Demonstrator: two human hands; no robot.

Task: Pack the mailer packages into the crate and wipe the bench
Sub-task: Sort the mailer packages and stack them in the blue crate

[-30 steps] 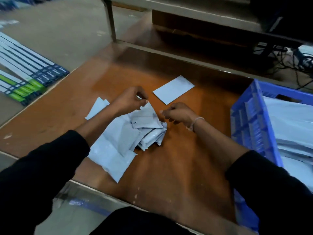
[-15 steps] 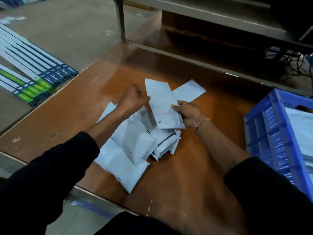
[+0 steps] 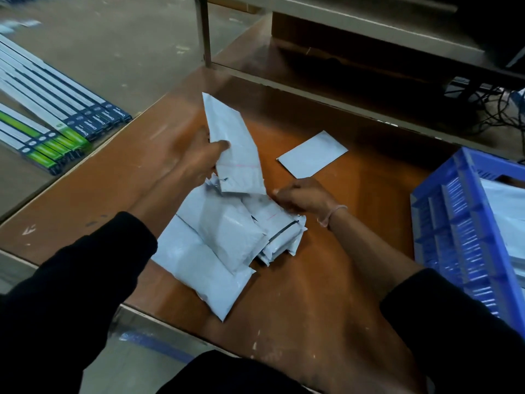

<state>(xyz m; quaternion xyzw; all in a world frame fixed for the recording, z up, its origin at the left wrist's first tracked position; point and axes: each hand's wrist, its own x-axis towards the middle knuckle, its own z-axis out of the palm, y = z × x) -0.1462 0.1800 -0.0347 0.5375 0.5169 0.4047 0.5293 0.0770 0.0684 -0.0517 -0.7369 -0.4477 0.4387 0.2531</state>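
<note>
Here the left hand (image 3: 204,157) is gripping one raised mailer (image 3: 235,143), the right hand (image 3: 301,196) is pinching the pile (image 3: 227,237); slick packets are likely sliding off the counter's (image 3: 326,294) near edge.

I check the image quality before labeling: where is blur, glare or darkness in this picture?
Head view: the left hand is motion-blurred, gripping the long grey plastic mailer; soft glare lies on the brown wooden bench by that mailer; the grey metal shelf behind is dark; edges bend from the wide lens.
</note>
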